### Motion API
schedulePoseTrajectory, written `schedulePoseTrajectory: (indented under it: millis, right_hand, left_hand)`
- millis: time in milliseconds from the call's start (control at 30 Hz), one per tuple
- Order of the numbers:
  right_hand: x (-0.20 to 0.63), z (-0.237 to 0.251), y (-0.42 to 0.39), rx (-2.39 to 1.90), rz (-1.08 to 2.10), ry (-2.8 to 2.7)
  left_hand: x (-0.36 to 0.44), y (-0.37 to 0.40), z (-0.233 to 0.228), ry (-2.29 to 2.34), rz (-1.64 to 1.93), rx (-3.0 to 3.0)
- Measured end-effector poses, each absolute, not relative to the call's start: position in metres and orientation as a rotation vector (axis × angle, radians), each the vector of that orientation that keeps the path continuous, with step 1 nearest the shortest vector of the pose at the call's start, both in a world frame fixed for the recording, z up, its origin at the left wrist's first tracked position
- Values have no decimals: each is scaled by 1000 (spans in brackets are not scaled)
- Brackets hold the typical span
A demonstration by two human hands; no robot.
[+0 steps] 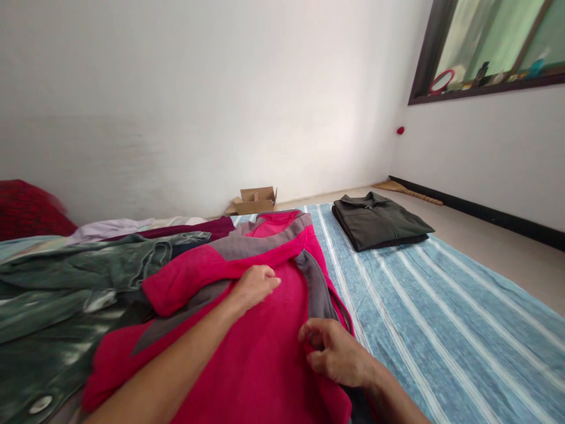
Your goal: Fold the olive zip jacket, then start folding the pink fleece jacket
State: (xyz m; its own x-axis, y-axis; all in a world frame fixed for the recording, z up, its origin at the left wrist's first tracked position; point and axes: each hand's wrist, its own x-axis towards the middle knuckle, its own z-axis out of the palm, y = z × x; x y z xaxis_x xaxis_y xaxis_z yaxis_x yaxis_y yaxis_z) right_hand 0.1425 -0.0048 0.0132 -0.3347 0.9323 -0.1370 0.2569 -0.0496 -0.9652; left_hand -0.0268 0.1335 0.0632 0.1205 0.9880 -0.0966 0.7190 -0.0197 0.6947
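Observation:
A bright pink jacket [276, 330] with grey panels lies spread before me, its collar end pointing away. One sleeve [189, 274] is laid across it toward the left. My left hand [256, 287] is over the middle of the jacket, fingers curled closed; what they hold, if anything, is hidden. At the jacket's right side, near a grey strip [318, 288], my right hand [338, 351] pinches the edge of the pink cloth between thumb and fingers. My left forearm crosses above the jacket's lower left part and covers some of it.
A folded dark zip jacket [382, 221] lies at the right on a blue striped sheet [424, 306]. Dark green denim clothes [66, 282] and a maroon garment [207, 228] are piled at the left. A cardboard box [256, 201] stands by the wall, a broom [408, 189] on the floor.

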Motion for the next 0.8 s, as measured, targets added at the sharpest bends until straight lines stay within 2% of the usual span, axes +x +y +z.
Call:
schedulePoseTrajectory:
  millis: [200, 467, 700, 800]
  right_hand:
    - [142, 12, -6, -1245, 1457, -1564]
    - [143, 12, -5, -1264, 1446, -1568]
    - [127, 15, -12, -1576, 934, -1841]
    - [121, 15, -15, -1712, 816, -1951]
  left_hand:
    - [36, 155, 16, 1532, 621, 1201]
    - [55, 191, 5, 1582, 789, 1162]
    - [51, 196, -10, 1642, 938, 1418]
    - [50, 198, -17, 1688, 970, 1506]
